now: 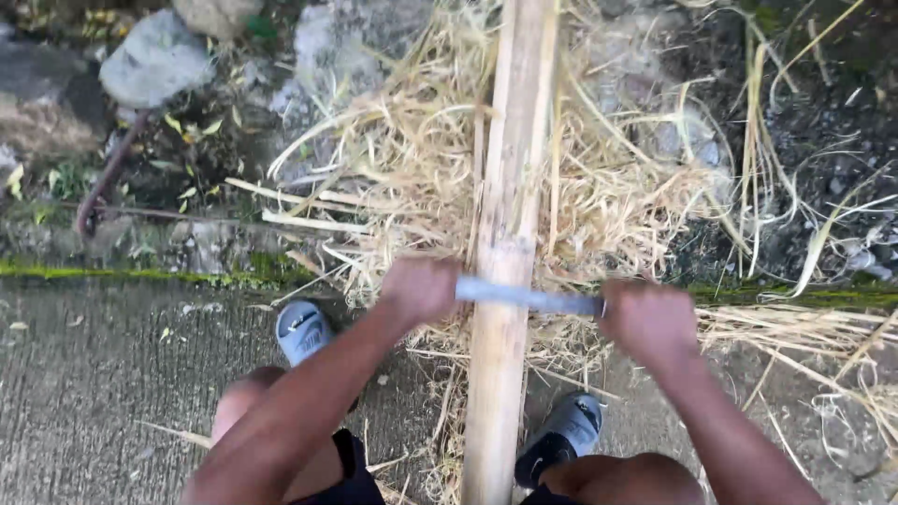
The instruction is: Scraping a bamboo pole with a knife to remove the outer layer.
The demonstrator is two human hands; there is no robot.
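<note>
Bamboo pole (506, 234) runs almost straight away from the person, its long axis near vertical in the view, the near end between the knees and the far end leaving the top edge. Across it, at a node, lies a flat metal blade (528, 298), roughly square to the pole. The left hand (419, 290) is fisted on the blade's end just left of the pole; the right hand (647, 323) is fisted on the other end, right of the pole (that end, probably the handle, is hidden in the fist). Both fists are shut tight, and both arms reach forward.

Beneath and around the pole lies a heap of pale shavings (608, 187), thickest beyond the blade. A grey sandal (301, 329) sits left of the pole, a dark one (564, 432) just right of it. Farther left of the pole are mossy concrete (112, 374) and grey rocks (154, 61).

Risk, as I judge it: the blade could catch at the node and jump or skid off the rounded surface toward knees or feet, since the pole looks unclamped and might roll.
</note>
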